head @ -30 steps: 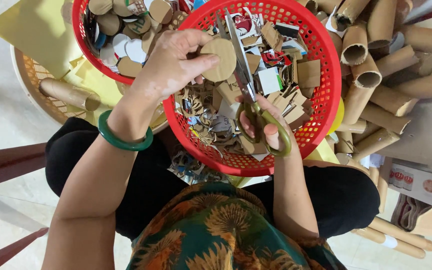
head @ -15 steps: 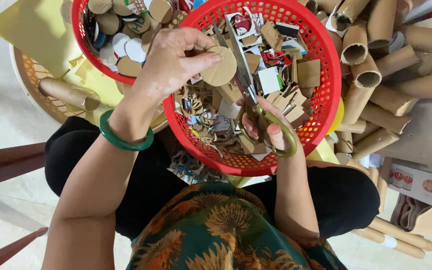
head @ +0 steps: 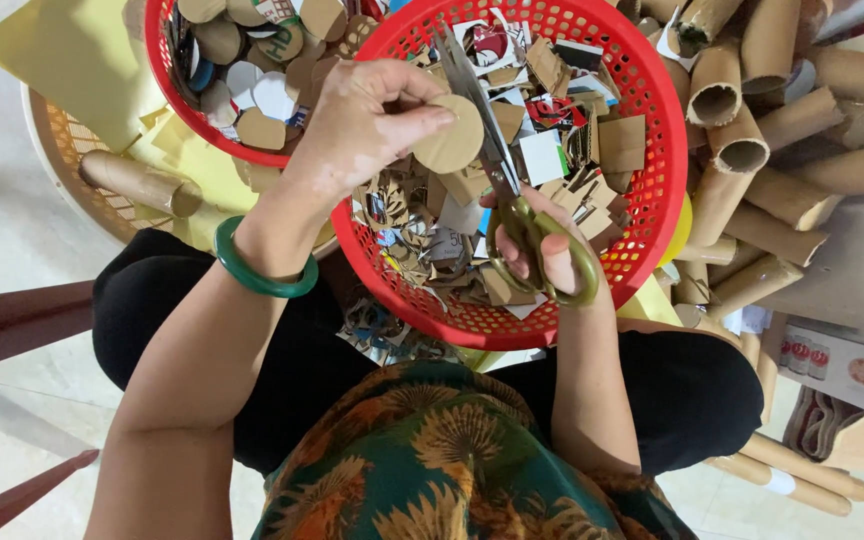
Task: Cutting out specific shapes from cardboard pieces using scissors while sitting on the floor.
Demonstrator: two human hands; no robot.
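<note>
My left hand (head: 367,125), with a green bangle (head: 257,275) on the wrist, pinches a round brown cardboard disc (head: 449,137) over the red mesh basket (head: 652,120). My right hand (head: 542,250) grips olive-handled scissors (head: 512,195), fingers through the loops. The blades point up and away, lying against the right edge of the disc. Below them the basket holds several cardboard scraps and printed offcuts (head: 432,240).
A second red basket (head: 167,75) at upper left holds several cut discs. It rests on a pale wicker tray (head: 52,150) with yellow paper (head: 62,50) and a cardboard tube (head: 137,180). Many cardboard tubes (head: 772,140) pile at right. A printed box (head: 842,365) lies lower right.
The disc has turned slightly in my left fingers and the scissor blades have shifted along its edge. Both hands stay over the basket.
</note>
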